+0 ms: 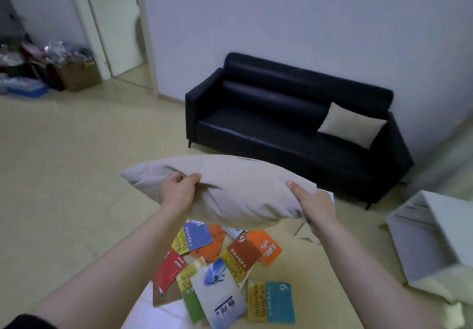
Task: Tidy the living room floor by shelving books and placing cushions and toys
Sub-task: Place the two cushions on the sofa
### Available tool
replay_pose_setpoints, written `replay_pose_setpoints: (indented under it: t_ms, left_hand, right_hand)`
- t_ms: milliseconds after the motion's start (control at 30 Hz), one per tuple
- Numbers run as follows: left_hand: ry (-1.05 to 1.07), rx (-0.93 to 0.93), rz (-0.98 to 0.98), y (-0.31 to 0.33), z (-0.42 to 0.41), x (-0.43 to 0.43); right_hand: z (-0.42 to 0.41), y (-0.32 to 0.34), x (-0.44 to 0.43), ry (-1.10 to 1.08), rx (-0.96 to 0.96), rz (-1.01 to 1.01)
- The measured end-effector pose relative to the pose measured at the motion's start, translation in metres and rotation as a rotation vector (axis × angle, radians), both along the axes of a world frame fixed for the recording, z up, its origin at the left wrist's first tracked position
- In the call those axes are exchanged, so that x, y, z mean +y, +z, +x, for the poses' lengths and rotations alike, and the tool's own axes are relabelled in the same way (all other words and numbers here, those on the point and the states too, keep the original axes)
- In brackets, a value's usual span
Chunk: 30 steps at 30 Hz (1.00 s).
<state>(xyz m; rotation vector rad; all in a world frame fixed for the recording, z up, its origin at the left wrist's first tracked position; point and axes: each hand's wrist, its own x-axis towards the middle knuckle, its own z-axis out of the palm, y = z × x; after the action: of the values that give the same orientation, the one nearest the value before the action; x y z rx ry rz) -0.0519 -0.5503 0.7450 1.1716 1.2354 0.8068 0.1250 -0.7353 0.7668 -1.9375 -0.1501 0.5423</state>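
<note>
I hold a beige cushion [230, 188] in the air above the floor, in front of me. My left hand [176, 191] grips its left part, fingers curled into the fabric. My right hand [313, 204] grips its right corner. Below the cushion, several colourful books [222, 269] lie scattered on the floor. A dark sofa [268, 129] stands against the far wall, with a second beige cushion [352, 125] leaning at its right end.
A white shelf unit [435, 234] lies at the right, with pale yellow fabric [440, 285] beside it. Boxes and clutter [46, 70] fill the far left corner. A doorway [120, 21] opens at the back. Light wooden floor [76, 175] stretches to the left.
</note>
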Motion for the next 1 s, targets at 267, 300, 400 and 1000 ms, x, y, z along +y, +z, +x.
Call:
replay_pose_setpoints:
  t_ms: [267,300,400,1000]
  left_hand:
    - [-0.232,-0.040,0.113,0.078,0.072,-0.056]
    - [-0.255,-0.048,0.123,0.085,0.082,-0.065]
    - [-0.317,-0.050,0.179,0.108,0.118,-0.099]
    - [-0.479,-0.052,0.195,0.158,0.375,-0.352]
  right_hand:
    - [0.045,0.072,-0.080,-0.172,-0.035,0.055]
    - [0.054,0.076,-0.090,-0.196,-0.040,0.066]
    - [0.084,0.089,-0.129,-0.240,-0.062,0.096]
    - [0.297,0.127,-0.407,-0.330,-0.044,0.098]
